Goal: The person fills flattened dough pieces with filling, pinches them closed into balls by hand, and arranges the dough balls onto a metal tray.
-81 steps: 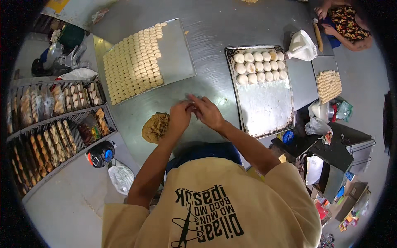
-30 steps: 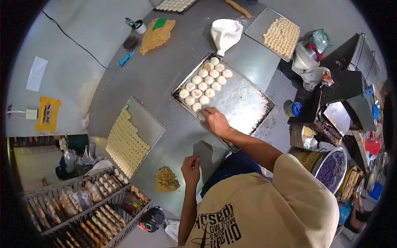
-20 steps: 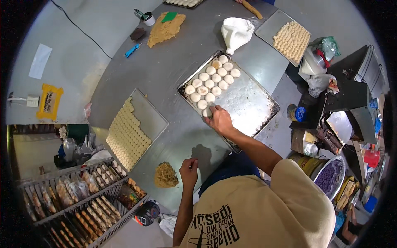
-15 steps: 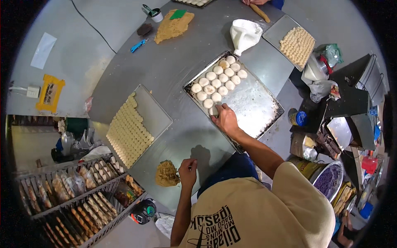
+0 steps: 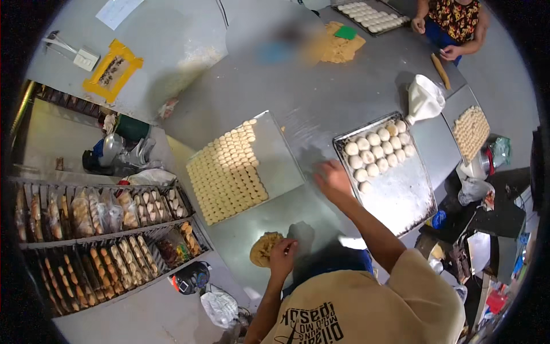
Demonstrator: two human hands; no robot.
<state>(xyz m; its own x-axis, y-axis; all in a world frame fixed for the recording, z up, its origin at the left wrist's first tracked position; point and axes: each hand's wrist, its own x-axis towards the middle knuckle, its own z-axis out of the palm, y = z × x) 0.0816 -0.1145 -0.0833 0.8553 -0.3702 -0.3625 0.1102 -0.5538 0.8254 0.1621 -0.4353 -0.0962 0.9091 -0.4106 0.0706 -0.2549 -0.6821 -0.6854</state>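
My left hand [image 5: 282, 258] is curled closed against the right edge of a crumbly brown lump of filling [image 5: 260, 250] on the steel table. What its fingers hold, if anything, is hidden. Over the table, just left of a dark-rimmed baking tray [image 5: 404, 221], reaches my right hand [image 5: 334, 180]. Its fingers look apart and nothing shows in them, though the hand is slightly blurred. Rows of round pale dough balls [image 5: 371, 155] fill the tray's far left part. To the left, a second tray [image 5: 279, 166] carries many small dough pieces [image 5: 226, 178] in tight rows.
A white cloth bag [image 5: 425, 98] lies beyond the baking tray. At the far right is another tray of small pieces [image 5: 471, 129]. A person [image 5: 452, 26] stands across the table near a rolling pin [image 5: 440, 70]. Racks of packed bread [image 5: 97, 212] stand at the left.
The view has swung left, so the table things appear further right. My right hand has left the dough balls and moved left off the baking tray. My left hand is now against the brown lump.
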